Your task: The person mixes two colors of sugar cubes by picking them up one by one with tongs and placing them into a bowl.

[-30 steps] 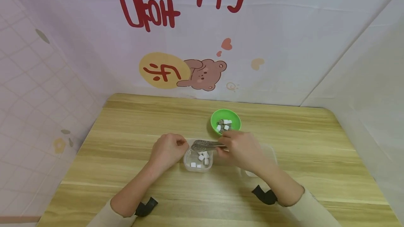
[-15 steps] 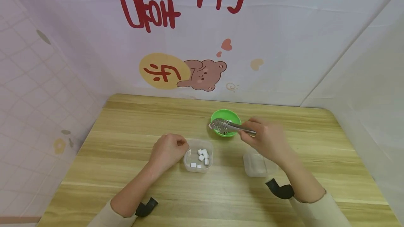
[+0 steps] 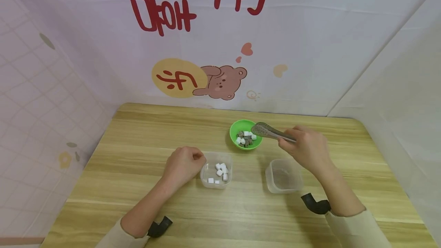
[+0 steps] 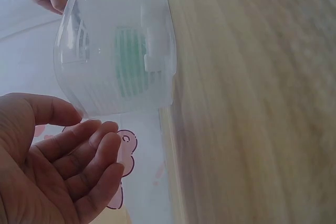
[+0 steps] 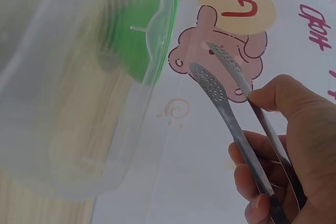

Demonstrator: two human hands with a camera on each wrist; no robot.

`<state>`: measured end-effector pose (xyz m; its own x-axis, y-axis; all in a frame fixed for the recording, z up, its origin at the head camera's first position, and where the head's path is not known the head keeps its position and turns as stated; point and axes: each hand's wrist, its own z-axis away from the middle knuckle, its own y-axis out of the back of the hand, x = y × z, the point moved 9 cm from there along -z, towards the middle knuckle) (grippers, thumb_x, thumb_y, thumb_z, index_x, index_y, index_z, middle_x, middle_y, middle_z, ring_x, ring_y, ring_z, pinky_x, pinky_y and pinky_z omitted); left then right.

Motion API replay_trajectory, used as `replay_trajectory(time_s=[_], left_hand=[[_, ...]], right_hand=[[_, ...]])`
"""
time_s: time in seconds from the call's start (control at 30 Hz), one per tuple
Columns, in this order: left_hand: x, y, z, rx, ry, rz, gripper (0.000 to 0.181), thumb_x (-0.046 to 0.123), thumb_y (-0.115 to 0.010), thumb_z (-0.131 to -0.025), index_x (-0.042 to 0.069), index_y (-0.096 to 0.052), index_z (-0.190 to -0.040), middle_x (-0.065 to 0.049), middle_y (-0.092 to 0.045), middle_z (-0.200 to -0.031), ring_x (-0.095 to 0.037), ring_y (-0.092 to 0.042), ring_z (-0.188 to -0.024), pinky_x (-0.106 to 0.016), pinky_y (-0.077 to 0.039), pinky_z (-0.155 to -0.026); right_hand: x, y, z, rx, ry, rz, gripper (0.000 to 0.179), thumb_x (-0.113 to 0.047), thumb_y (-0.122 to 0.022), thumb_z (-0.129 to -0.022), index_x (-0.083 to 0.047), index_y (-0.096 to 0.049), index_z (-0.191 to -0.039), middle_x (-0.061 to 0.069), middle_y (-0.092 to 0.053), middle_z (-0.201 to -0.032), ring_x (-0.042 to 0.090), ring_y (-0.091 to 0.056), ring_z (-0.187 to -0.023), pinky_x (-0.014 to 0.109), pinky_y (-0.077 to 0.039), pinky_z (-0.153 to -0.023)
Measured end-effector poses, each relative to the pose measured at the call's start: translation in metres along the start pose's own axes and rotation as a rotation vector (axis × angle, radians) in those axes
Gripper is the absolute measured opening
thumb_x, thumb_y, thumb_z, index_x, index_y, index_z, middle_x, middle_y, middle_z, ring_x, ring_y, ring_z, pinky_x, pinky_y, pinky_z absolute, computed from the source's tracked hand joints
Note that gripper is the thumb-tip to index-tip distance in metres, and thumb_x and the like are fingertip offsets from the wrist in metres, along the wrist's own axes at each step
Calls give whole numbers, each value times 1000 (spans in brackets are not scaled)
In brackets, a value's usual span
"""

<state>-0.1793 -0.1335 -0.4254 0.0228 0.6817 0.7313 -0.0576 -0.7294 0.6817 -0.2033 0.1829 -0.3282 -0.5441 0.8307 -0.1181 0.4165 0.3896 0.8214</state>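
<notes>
My left hand (image 3: 183, 165) pinches the rim of a clear plastic container (image 4: 105, 51) at its corner, between thumb and fingertips. White cubes (image 3: 220, 171) lie inside that container. In my right hand (image 3: 306, 146) I grip metal tongs (image 3: 270, 130) with perforated ends. The right wrist view shows the tongs' ends (image 5: 212, 85) slightly apart, with nothing between them. They hover over the right edge of a green bowl (image 3: 234, 127), which holds white cubes and brown-grey cubes (image 3: 247, 139).
A second clear plastic container (image 3: 284, 177) stands on the right, below my right forearm. All of it rests on a wood-grain table (image 3: 165, 125). A printed white wall cloth (image 3: 296, 37) rises behind the table's back edge.
The tongs went from above the left container to over the green bowl, then right to its edge. White cubes in the bowl lie differently. My left hand stays put.
</notes>
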Motion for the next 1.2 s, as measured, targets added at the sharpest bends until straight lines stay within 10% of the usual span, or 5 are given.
replay_trajectory(time_s=[0.43, 1.2], left_hand=[[0, 0, -1, -1, 3, -10, 14, 15, -67, -88, 15, -81, -85, 5, -73, -81, -10, -62, -69, -35, -51, -64], [-1, -2, -1, -4, -4, -3, 14, 15, -68, -89, 14, -81, -85, 5, -73, -79, -11, -61, -66, -33, -50, -62]], right_hand=[[-2, 3, -1, -37, -119, -10, 21, -31, -77, -74, -13, -80, -84, -1, -72, -76, 9, -49, -50, 30, -31, -42], [-68, -1, -7, 30, 171, -133, 22, -30, -80, -74, -13, -80, -88, -4, -70, -79, 12, -61, -61, 26, -42, -47]])
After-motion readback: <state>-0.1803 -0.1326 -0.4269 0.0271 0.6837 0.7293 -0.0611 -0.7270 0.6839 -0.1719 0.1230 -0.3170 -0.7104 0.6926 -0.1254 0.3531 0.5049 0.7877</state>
